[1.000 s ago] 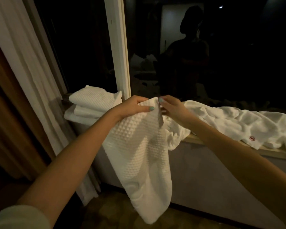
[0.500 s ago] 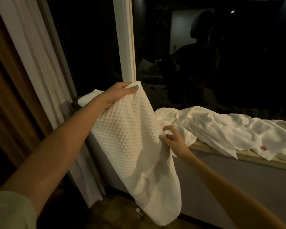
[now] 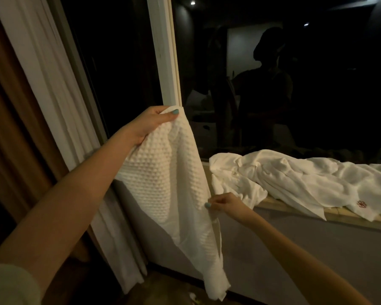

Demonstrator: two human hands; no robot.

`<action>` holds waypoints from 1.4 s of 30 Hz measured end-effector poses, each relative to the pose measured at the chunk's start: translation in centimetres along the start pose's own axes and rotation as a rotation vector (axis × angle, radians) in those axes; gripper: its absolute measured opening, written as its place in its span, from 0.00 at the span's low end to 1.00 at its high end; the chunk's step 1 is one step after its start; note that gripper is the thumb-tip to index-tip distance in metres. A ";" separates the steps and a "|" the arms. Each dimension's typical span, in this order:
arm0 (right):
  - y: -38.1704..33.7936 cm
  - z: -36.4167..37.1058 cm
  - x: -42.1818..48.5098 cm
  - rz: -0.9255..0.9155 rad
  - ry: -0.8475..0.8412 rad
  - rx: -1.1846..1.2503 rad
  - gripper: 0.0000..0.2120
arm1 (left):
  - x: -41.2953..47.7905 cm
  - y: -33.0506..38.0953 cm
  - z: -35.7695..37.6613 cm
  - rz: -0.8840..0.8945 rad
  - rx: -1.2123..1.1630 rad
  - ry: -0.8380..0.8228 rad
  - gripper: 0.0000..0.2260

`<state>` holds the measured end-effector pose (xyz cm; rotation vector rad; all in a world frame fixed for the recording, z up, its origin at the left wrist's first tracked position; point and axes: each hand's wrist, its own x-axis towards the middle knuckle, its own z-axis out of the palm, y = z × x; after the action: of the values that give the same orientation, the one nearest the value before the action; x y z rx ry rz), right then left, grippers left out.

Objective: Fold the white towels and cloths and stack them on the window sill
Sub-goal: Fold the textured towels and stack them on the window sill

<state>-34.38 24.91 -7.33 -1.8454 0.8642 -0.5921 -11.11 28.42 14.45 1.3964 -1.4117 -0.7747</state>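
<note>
Window sill bears red-emblemed cloths; left hand and right hand pinch waffle towel.

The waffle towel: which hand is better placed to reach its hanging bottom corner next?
Probably the right hand. It pinches the side edge of the waffle towel partway down, nearer the hanging end; the left hand grips the top corner, raised high.

Left hand lifted waffle towel corner higher; right hand parted from it, slid down towel edge.
</note>
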 end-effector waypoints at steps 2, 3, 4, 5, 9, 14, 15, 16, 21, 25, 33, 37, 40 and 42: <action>0.2 1.0 0.0 0.019 -0.034 0.028 0.04 | -0.1 0.0 -0.7 -0.015 -0.005 0.032 0.09; 0.3 1.6 0.1 0.011 -0.049 0.035 0.05 | -0.1 -0.1 -1.1 -0.025 -0.014 0.052 0.11; 0.2 2.2 0.2 -0.010 -0.060 0.037 0.05 | -0.2 -0.1 -1.3 -0.035 -0.022 0.069 0.11; 0.2 2.8 0.4 -0.034 -0.060 0.050 0.04 | -0.3 -0.1 -1.6 -0.037 -0.026 0.080 0.11; -0.2 4.9 1.7 0.001 0.040 0.145 0.03 | -0.7 0.1 -2.5 -0.028 -0.014 0.099 0.11; -0.9 5.0 3.0 0.041 -0.019 0.220 0.08 | -1.3 -0.3 -4.7 -0.040 -0.004 0.157 0.05; -0.9 4.7 3.1 0.052 -0.032 0.241 0.07 | -1.5 -0.8 -5.5 -0.050 0.009 0.170 0.06; -1.0 4.3 3.2 0.056 -0.045 0.207 0.06 | -1.9 -1.3 -6.3 -0.059 0.023 0.177 0.08; -1.4 2.0 3.4 0.036 -0.025 -0.040 0.06 | -3.6 -4.1 -9.1 -0.117 0.081 0.223 0.12; -2.1 0.4 3.7 -0.015 0.008 -0.028 0.08 | -4.7 -6.3 -9.7 -0.165 0.051 0.282 0.14; -1.7 -1.8 3.5 0.245 -0.228 -0.091 0.18 | -6.3 -12.7 -9.1 -0.323 -0.056 0.329 0.20; -0.6 -1.2 2.6 0.339 -0.434 -0.303 0.09 | -7.8 -15.9 -8.0 -0.408 -0.139 0.278 0.20; 1.6 -0.5 2.3 0.399 -0.393 -0.335 0.10 | -9.6 -18.9 -6.8 -0.477 -0.198 0.259 0.17; 2.8 -0.1 2.1 0.351 -0.306 -0.343 0.15 | -11.0 -21.0 -5.9 -0.524 -0.211 0.278 0.09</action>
<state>-33.95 22.50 -9.81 -1.9546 1.0943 0.0644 0.48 37.30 -5.21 1.6514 -0.7306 -0.9818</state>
